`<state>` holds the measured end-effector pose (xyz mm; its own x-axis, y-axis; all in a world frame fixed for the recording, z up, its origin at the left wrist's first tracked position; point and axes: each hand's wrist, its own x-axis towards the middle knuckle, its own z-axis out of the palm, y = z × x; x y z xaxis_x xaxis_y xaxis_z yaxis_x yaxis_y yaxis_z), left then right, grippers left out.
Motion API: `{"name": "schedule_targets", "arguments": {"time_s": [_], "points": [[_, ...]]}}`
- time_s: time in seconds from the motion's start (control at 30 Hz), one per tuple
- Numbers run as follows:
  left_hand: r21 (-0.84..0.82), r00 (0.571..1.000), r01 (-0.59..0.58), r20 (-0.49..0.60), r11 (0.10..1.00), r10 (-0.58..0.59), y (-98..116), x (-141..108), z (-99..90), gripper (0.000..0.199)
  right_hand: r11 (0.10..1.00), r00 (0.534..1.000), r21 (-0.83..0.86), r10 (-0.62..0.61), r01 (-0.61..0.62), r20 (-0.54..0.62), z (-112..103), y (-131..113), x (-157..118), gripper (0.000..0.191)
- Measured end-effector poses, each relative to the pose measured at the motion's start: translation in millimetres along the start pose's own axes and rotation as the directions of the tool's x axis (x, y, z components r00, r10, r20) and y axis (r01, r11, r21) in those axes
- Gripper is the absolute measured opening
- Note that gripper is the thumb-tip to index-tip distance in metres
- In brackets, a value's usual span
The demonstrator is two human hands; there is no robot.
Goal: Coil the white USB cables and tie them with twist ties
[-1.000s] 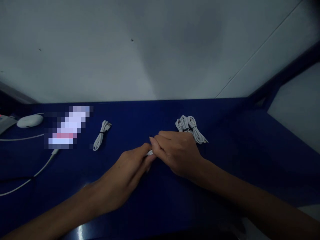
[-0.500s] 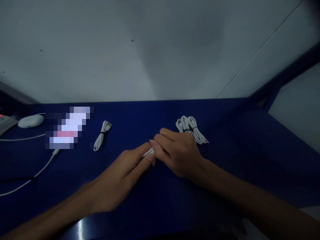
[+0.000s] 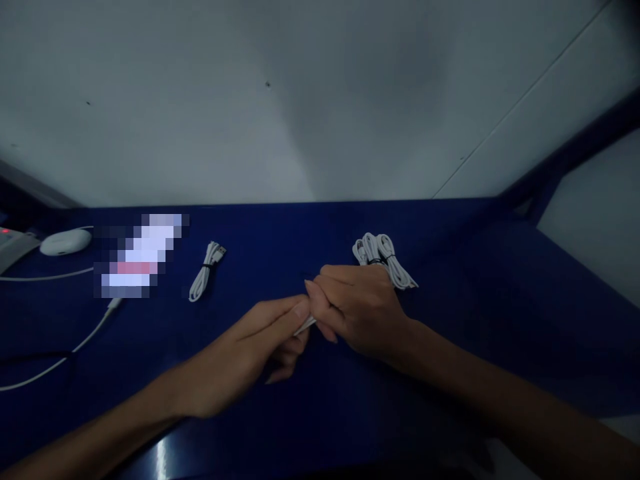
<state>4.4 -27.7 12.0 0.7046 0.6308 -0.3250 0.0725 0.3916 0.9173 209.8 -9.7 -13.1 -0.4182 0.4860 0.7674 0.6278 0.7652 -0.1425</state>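
- Here we are above the blue table (image 3: 340,413), and both hands meet over its middle.
- The left hand (image 3: 260,337) pinches a white cable (image 3: 306,325) between thumb and fingers, the lower fingers curled loosely underneath.
- The right hand (image 3: 363,303) is closed, knuckles up, around the cable's other visible end; just a short stretch shows between them (the rest hides in the grip, so I can't tell its shape).
- Just beyond the right hand lie three coiled cables (image 3: 398,268) side by side, partly covered by it.
- Over on the left, one tied cable (image 3: 202,275) lies by itself, black tie around its middle, plug at the far end.
- Farther left, a glowing blurred screen (image 3: 143,250) and a white case (image 3: 66,242)!
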Motion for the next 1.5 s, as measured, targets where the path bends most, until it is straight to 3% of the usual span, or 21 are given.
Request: {"name": "schedule_targets", "arguments": {"time_s": [0.27,0.6,0.87,1.03,1.13,1.4,1.5], "points": [[-0.175,0.988,0.016,0.153,0.984,0.011,-8.9,8.8,-10.7,0.038,0.995,0.997,-0.079,-0.057,0.053,-0.047,2.6,0.5,-1.4,0.051],[-0.161,0.997,0.032,0.075,0.986,-0.020,-10.9,8.2,-6.1,0.041,0.994,0.996,-0.066,-0.086,0.087,0.016,1.1,0.7,0.0,0.052],[0.195,0.994,0.009,-0.107,0.981,0.013,-2.3,-2.6,4.0,0.049,0.997,0.996,-0.079,0.013,-0.006,0.089,1.2,0.1,-1.8,0.056],[0.423,0.995,0.042,-0.102,0.905,0.001,0.8,-7.2,5.1,0.042,0.997,0.993,-0.054,0.052,-0.046,0.109,-0.9,0.7,-2.0,0.056],[0.522,0.992,-0.031,-0.091,0.852,0.092,1.6,-5.1,5.9,0.032,0.997,0.991,-0.070,0.043,-0.034,0.123,-2.1,1.8,-1.7,0.056],[0.616,0.976,-0.099,-0.093,0.781,0.197,-1.0,-1.3,6.2,0.024,0.993,0.994,-0.111,-0.020,0.032,0.107,-1.0,3.5,-2.7,0.054],[0.630,0.981,-0.094,-0.075,0.771,0.181,-2.9,-2.2,2.3,0.033,0.994,0.994,-0.104,-0.034,0.045,0.104,0.5,2.6,-2.9,0.053]]}}
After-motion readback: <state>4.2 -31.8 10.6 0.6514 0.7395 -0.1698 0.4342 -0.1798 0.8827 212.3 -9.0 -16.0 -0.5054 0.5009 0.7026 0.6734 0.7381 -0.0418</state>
